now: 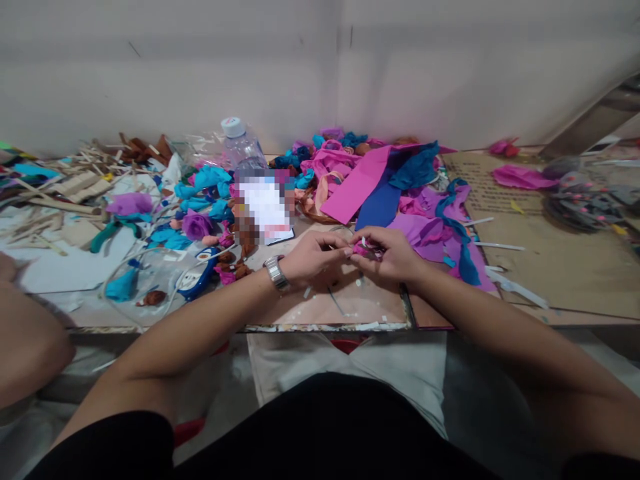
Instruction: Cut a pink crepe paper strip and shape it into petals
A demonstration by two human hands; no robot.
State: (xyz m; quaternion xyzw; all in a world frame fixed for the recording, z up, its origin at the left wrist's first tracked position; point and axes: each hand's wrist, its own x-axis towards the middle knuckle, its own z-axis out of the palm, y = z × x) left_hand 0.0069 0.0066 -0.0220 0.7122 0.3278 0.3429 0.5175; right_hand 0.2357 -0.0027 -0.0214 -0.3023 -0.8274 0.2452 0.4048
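Note:
Both my hands meet at the middle of the low table (320,313). My left hand (313,255), with a metal watch on its wrist, pinches a small bright pink piece of crepe paper (361,249). My right hand (393,257) is curled round the same pink piece from the other side. Just behind my hands lie strips of pink paper (357,187), blue paper (383,203) and purple paper (425,230).
A clear plastic bottle (240,143) stands at the back. Finished paper flowers, purple (196,225) and blue, lie to the left with a blue glue gun (197,277) and wooden sticks (65,183). Another person's arm (25,340) is at the left edge. Cardboard (550,253) covers the right.

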